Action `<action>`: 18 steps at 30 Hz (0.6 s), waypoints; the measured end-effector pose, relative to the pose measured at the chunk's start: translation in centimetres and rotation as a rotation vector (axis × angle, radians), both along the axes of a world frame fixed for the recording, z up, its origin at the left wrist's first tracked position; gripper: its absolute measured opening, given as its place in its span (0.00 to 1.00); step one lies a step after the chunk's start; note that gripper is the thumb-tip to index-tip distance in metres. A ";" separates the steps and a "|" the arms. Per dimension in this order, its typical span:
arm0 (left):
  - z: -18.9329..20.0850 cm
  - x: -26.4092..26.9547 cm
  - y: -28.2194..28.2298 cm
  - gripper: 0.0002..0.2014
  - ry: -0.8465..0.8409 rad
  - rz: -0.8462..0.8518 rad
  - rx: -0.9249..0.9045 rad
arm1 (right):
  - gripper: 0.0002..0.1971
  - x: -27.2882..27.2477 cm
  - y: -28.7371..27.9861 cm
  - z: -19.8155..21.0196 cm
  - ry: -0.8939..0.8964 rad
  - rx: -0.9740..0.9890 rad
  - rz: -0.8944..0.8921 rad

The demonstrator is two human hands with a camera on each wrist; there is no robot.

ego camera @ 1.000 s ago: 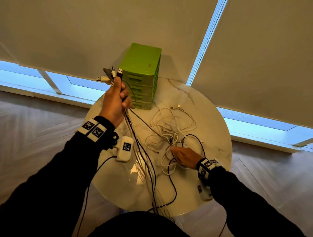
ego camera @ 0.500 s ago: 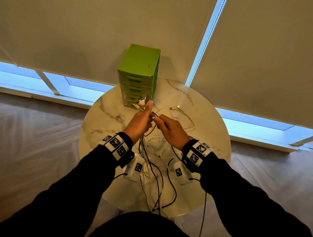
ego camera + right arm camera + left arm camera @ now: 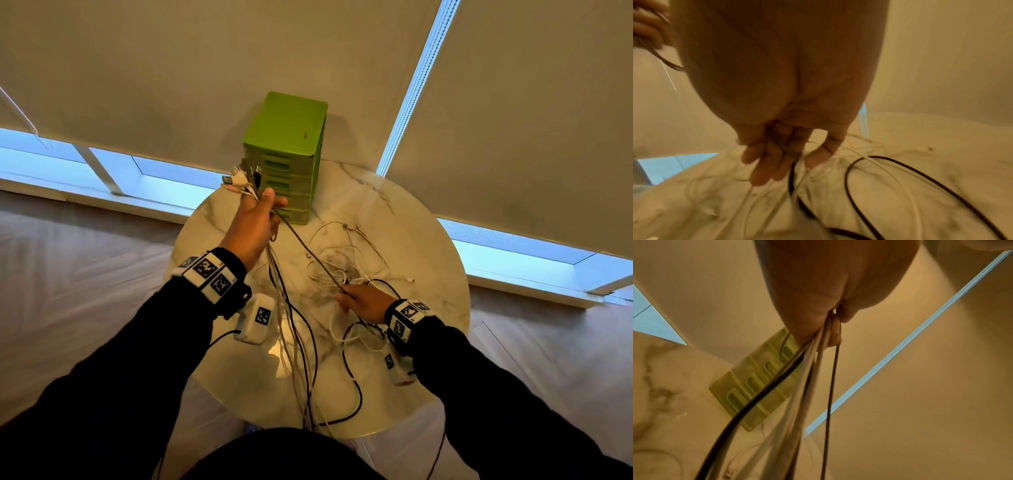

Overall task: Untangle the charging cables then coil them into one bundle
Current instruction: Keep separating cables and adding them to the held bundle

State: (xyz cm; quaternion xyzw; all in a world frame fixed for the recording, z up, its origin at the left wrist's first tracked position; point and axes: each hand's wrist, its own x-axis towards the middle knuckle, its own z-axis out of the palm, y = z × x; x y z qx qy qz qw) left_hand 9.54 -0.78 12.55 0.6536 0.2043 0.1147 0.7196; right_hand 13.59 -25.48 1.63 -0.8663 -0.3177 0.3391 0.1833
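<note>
My left hand (image 3: 263, 209) is raised over the table's back left and grips a bunch of cable ends, their USB plugs (image 3: 245, 178) fanning out above the fist. Black and white cables (image 3: 294, 342) hang from it over the near edge. A thin grey cable (image 3: 308, 246) runs taut from it down to my right hand (image 3: 346, 294), which holds that cable low at the white tangle (image 3: 346, 260). In the left wrist view the left hand (image 3: 828, 318) clamps the cables (image 3: 801, 386). The right wrist view shows the right hand (image 3: 777, 162) curled round the grey cable (image 3: 785, 149).
A green drawer unit (image 3: 287, 144) stands at the back of the round marble table (image 3: 435, 294), just behind my left hand. A black cable (image 3: 356, 394) loops near the front right edge. Roller blinds and low windows lie beyond the table.
The hands have parted from where they met in front of the drawers. The left rose up and left with the plug ends; the right moved down and right along the grey cable to the tangle.
</note>
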 end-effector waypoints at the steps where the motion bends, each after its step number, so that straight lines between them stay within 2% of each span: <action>1: 0.2 -0.2 0.5 0.13 -0.022 -0.023 0.014 | 0.15 0.1 -0.5 -0.4 -0.006 0.035 -0.025; 4: 0.0 -0.7 1.6 0.14 -0.088 -0.034 0.082 | 0.10 0.9 -1.3 -0.1 -0.031 0.048 -0.066; 6: 0.4 -0.8 2.3 0.15 -0.136 0.011 0.056 | 0.15 1.8 -2.4 -0.3 -0.100 -0.077 -0.074; 9: 1.4 -0.9 3.3 0.14 -0.163 0.040 0.051 | 0.17 2.4 -3.7 0.1 -0.211 -0.254 -0.142; 12: 1.0 -1.5 2.8 0.13 -0.165 0.015 0.142 | 0.22 3.3 -2.6 1.3 -0.274 -0.095 -0.173; 14: 0.3 -1.9 1.8 0.11 -0.161 -0.028 0.135 | 0.21 3.7 -1.4 2.6 -0.369 -0.010 -0.097; 16: -0.2 -2.2 0.5 0.09 -0.165 -0.094 0.103 | 0.15 3.4 -0.9 4.0 -0.392 -0.056 -0.021; 18: -0.3 -2.3 -1.0 0.08 -0.161 -0.148 0.041 | 0.13 2.5 -1.0 5.0 -0.327 -0.164 -0.003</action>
